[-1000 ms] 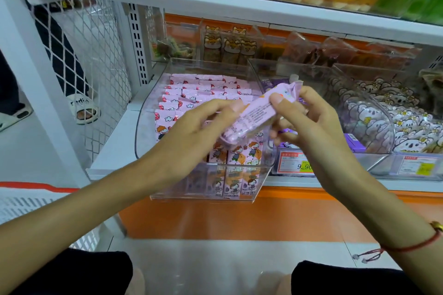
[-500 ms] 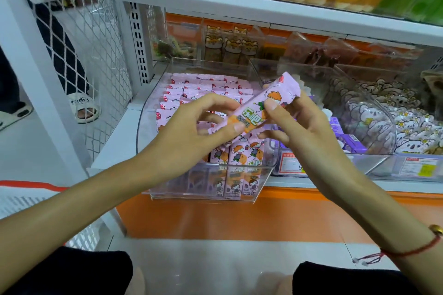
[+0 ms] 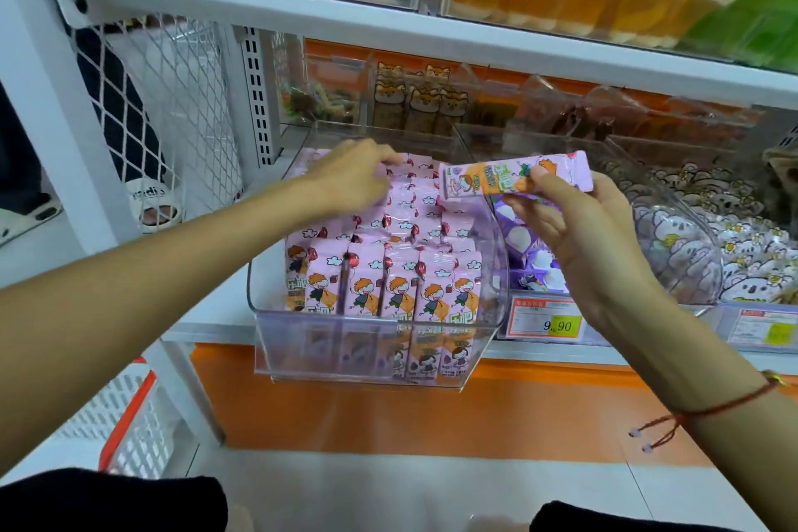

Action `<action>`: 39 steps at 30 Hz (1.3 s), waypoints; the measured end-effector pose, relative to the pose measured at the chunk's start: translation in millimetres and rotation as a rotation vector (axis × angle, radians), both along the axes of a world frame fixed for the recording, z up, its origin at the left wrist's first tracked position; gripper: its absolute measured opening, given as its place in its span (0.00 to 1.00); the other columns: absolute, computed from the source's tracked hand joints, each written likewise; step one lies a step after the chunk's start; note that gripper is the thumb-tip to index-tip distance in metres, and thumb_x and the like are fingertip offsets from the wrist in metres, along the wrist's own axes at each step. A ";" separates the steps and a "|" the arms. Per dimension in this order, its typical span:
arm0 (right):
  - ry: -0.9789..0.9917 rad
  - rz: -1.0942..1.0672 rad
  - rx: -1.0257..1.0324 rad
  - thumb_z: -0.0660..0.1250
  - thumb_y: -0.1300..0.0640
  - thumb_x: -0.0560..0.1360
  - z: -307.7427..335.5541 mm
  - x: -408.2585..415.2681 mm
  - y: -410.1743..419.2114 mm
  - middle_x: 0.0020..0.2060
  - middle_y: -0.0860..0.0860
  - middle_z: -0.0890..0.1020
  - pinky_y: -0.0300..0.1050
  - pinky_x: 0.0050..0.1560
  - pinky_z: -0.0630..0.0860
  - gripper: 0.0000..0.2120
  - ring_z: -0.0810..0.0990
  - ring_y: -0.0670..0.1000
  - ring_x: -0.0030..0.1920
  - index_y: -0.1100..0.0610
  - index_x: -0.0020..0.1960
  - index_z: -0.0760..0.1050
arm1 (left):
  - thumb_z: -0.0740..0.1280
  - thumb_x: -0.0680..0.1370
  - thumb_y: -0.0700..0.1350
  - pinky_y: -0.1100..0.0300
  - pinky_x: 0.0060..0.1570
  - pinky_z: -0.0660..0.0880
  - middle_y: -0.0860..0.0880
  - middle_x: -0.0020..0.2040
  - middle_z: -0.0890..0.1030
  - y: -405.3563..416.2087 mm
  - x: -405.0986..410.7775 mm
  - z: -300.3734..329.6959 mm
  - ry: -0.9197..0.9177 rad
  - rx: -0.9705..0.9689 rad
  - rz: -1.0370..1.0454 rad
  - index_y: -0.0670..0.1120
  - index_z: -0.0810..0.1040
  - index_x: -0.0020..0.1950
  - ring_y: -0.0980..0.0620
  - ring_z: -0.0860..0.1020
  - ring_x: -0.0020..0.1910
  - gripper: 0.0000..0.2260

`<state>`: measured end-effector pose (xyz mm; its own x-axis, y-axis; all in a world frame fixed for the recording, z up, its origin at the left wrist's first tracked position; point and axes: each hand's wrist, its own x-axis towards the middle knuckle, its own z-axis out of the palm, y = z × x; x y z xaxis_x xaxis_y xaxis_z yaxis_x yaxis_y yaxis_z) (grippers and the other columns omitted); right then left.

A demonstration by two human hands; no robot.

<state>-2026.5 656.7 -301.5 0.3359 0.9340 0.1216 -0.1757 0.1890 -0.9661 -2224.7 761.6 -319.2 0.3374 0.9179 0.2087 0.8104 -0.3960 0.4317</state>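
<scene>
Pinched packet [image 3: 514, 177] above bin [image 3: 501, 268] rim

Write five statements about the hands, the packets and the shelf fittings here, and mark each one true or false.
1. The right hand holds a pink packet. True.
2. The left hand rests on the price tag. False: it reaches into the clear bin, over its back rows.
3. The clear bin holds standing packets in rows. True.
4. The price tag reads 5.50. False: it reads 9.90.
5. A red string bracelet is on the left wrist. False: it is on the right wrist.
</scene>
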 end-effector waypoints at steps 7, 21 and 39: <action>-0.243 -0.024 0.001 0.68 0.62 0.76 6.1 -8.9 55.7 0.56 0.59 0.79 0.43 0.52 0.80 0.16 0.81 0.54 0.54 0.63 0.59 0.66 | 0.56 0.82 0.49 0.50 0.62 0.67 0.44 0.67 0.73 8.5 -2.9 -6.1 0.236 -0.008 -0.057 0.47 0.73 0.68 0.43 0.68 0.66 0.16; -1.205 0.332 0.125 0.70 0.61 0.74 13.9 -28.6 115.8 0.51 0.53 0.74 0.45 0.46 0.78 0.17 0.77 0.54 0.48 0.57 0.58 0.66 | 0.54 0.83 0.45 0.54 0.47 0.72 0.44 0.62 0.77 -3.2 -9.2 -10.9 0.186 -0.012 -0.054 0.49 0.69 0.71 0.46 0.74 0.50 0.17; -1.831 0.327 0.178 0.54 0.56 0.80 -10.4 -40.7 60.0 0.65 0.57 0.72 0.55 0.57 0.73 0.18 0.72 0.60 0.63 0.55 0.69 0.67 | 0.63 0.80 0.45 0.63 0.40 0.68 0.53 0.50 0.80 7.2 -10.3 4.2 0.056 0.005 0.014 0.51 0.77 0.64 0.53 0.75 0.42 0.13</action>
<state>-2067.2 716.7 -311.8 -0.4751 0.8636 0.1687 0.8792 0.4736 0.0517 -2235.0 768.8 -315.0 0.3355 0.9218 0.1943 0.8388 -0.3862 0.3837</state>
